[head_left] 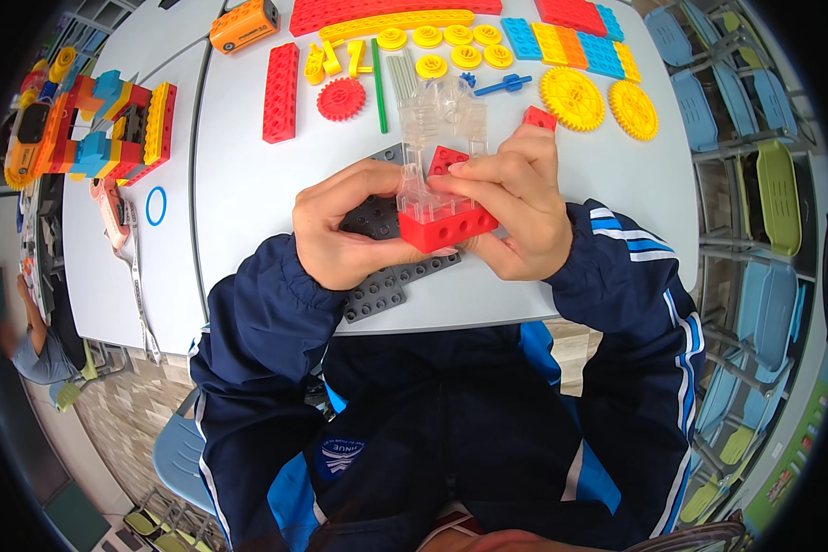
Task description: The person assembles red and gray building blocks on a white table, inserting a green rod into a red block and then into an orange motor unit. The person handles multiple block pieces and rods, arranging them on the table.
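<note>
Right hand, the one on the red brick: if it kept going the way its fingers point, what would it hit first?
The right hand points left across the red brick. Going on, it would probably first meet the left hand gripping the brick's other side, though depth is hard to judge.

White table [248, 184], loose yellow gears [572, 97], red beam [281, 93], grey plate [388, 287]

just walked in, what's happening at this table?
A person in a navy jacket holds a small build in both hands: a red perforated brick with a clear plastic piece standing on it, above grey plates on the white table. Loose red beams, yellow gears and wheels lie behind, untouched.
</note>
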A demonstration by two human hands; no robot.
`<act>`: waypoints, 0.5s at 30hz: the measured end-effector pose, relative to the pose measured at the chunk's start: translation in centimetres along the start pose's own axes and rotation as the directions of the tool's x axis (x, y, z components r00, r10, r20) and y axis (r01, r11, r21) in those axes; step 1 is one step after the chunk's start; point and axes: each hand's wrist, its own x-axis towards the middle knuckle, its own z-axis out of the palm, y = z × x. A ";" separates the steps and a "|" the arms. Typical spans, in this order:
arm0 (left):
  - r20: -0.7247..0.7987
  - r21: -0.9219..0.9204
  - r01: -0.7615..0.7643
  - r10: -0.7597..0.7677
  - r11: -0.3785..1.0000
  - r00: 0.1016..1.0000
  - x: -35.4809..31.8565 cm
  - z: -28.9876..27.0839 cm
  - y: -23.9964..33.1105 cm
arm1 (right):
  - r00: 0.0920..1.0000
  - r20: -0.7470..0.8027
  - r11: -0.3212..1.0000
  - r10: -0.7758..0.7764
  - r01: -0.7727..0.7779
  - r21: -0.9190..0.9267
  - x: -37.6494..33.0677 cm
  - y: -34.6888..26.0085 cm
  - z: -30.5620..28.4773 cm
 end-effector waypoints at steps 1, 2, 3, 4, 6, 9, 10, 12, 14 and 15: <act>0.001 -0.016 0.016 -0.016 1.000 1.000 -0.1 0.0 -0.1 | 1.000 0.004 1.000 0.002 -0.002 0.009 0.0 0.0 0.0; 0.003 -0.031 0.033 -0.033 0.999 0.999 -0.1 0.1 -0.1 | 1.000 0.009 1.000 0.005 -0.005 0.017 0.0 -0.1 -0.1; 0.007 -0.034 0.047 -0.047 0.998 0.999 -0.2 0.0 0.0 | 1.000 0.004 1.000 -0.003 0.003 0.024 0.0 -0.1 0.0; 0.014 -0.038 0.061 -0.061 0.997 0.998 -0.2 0.0 0.0 | 1.000 -0.001 1.000 -0.008 0.008 0.030 0.0 -0.2 0.0; 0.025 -0.048 0.073 -0.072 0.996 0.997 -0.1 0.1 0.0 | 1.000 -0.009 0.999 -0.017 0.018 0.050 -0.1 -0.3 0.0; 0.040 -0.054 0.094 -0.092 0.994 0.995 -0.2 0.0 0.0 | 0.999 -0.019 0.997 -0.031 0.032 0.067 -0.3 -0.2 0.2; 0.051 -0.050 0.123 -0.121 0.991 0.991 -0.2 0.0 0.1 | 0.999 -0.023 0.998 -0.029 0.030 0.055 -0.3 -0.3 0.1; 0.061 -0.057 0.162 -0.158 0.985 0.985 -0.3 0.1 0.3 | 0.999 -0.031 0.999 -0.041 0.041 -0.006 -0.4 -0.3 0.1; 0.052 -0.070 0.174 -0.170 0.982 0.984 -0.3 0.2 0.3 | 0.996 -0.040 0.992 -0.083 0.079 -0.103 -0.3 0.0 0.1; 0.072 -0.070 0.142 -0.137 0.987 0.988 -0.2 0.2 0.5 | 0.994 -0.047 0.986 -0.103 0.096 -0.135 -0.3 -0.1 0.1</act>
